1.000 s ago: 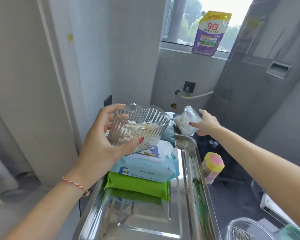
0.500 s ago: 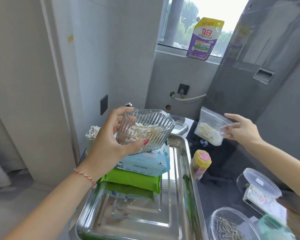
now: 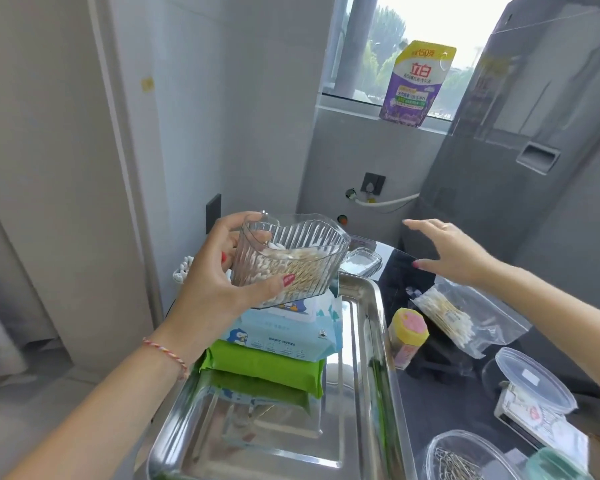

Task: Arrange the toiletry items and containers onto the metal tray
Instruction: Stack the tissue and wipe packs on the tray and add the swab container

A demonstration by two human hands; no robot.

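Observation:
My left hand (image 3: pixel 219 282) grips a clear ribbed heart-shaped container (image 3: pixel 291 254) holding cotton swabs, above the far end of the metal tray (image 3: pixel 361 393). On the tray lie a blue baby-wipes pack (image 3: pixel 291 336) stacked on a green pack (image 3: pixel 264 367). My right hand (image 3: pixel 454 251) hovers open above the dark table, just over a clear zip bag of cotton swabs (image 3: pixel 465 317) that lies there. A small jar with a yellow-pink lid (image 3: pixel 409 336) stands right beside the tray.
Right of the tray sit a round clear lid (image 3: pixel 530 379), a clear bowl of metal clips (image 3: pixel 461 459), a teal item (image 3: pixel 555 465) and a small clear box (image 3: pixel 361 263). A cup of swabs (image 3: pixel 182 270) stands at the left. A purple refill pouch (image 3: pixel 416 84) stands on the window ledge.
My right hand carried the zip bag of swabs to the right, set it on the table and let go. The left hand kept holding the ribbed container.

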